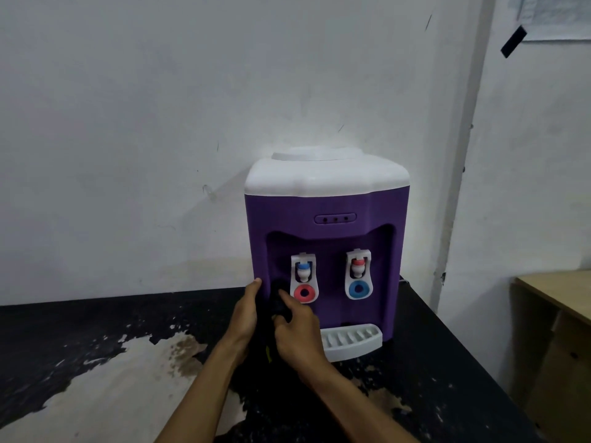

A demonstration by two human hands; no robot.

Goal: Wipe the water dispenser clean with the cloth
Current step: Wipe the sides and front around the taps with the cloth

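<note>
A purple water dispenser (323, 215) with a white top stands on a black table against the wall. It has two white taps, a blue-capped one (303, 276) and a red-capped one (358, 273), above a white drip tray (351, 342). A dark cloth (276, 306) is bunched between my hands at the dispenser's lower left front. My left hand (244, 314) grips the cloth's left side, its thumb reaching the purple corner. My right hand (297, 327) holds the cloth from the right, with one finger stretched over it. The cloth hangs down between my wrists.
The black table (80, 330) has large worn patches where pale material shows through. A white wall rises right behind the dispenser. A wooden desk (556, 295) stands at the right, past the table's edge. A paper is taped high on the right wall.
</note>
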